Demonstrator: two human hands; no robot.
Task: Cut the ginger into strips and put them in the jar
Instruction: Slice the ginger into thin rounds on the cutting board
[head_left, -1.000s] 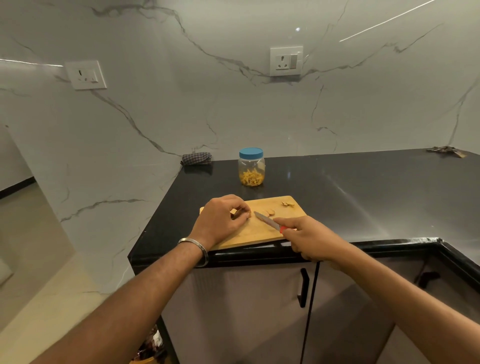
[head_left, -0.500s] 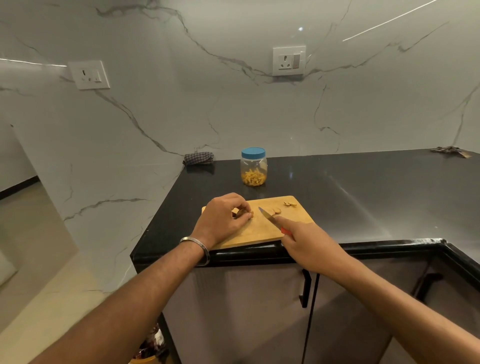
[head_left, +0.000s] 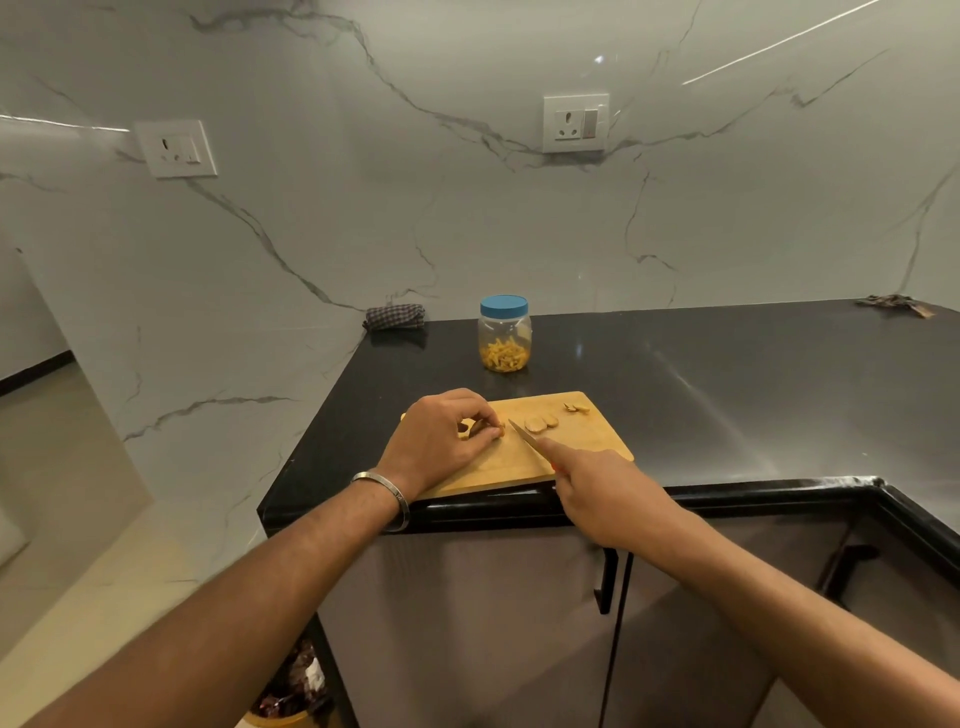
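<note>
My left hand, fingers curled, pinches a ginger piece down on the cutting board at the table edge. My right hand grips the knife, forefinger along its spine, blade tip just beside that piece. Two ginger slices lie right of the blade; the lidded jar of strips stands behind the board.

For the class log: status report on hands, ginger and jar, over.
Left hand pinches ginger on board. Right hand holds knife. Jar lidded, strips inside. Nothing in the way.
</note>
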